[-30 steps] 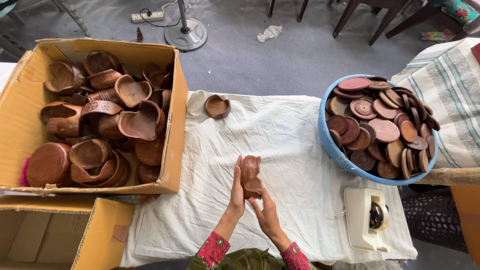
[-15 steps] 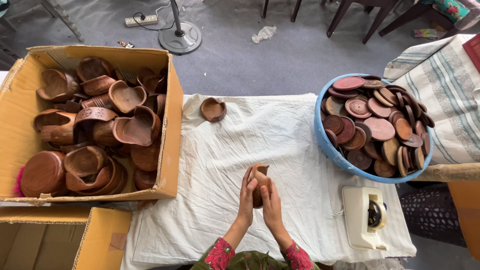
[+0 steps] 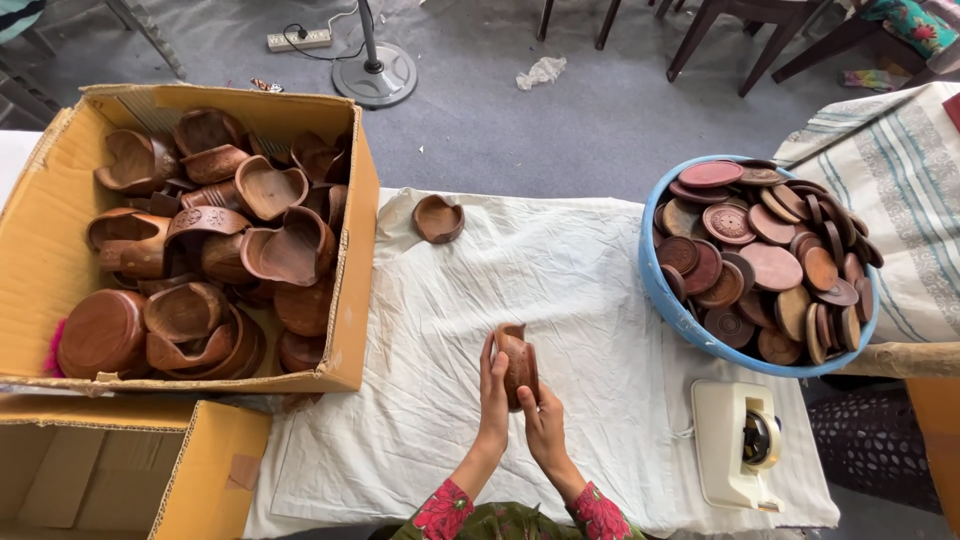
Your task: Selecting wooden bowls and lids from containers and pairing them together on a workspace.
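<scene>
Left hand point(image 3: 492, 392) upright, fingers pressed flat against a wooden bowl point(image 3: 516, 362); right hand point(image 3: 545, 420) cups it from below.

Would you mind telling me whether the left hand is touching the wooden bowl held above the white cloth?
Touching. The head view shows the left hand pressed flat against the side of the wooden bowl, with no gap between them.

Bowl point(image 3: 517, 362): smooth brown wood, slight sheen. Cloth point(image 3: 560, 280): matt, wrinkled. Box point(image 3: 350, 290): cardboard.
</scene>
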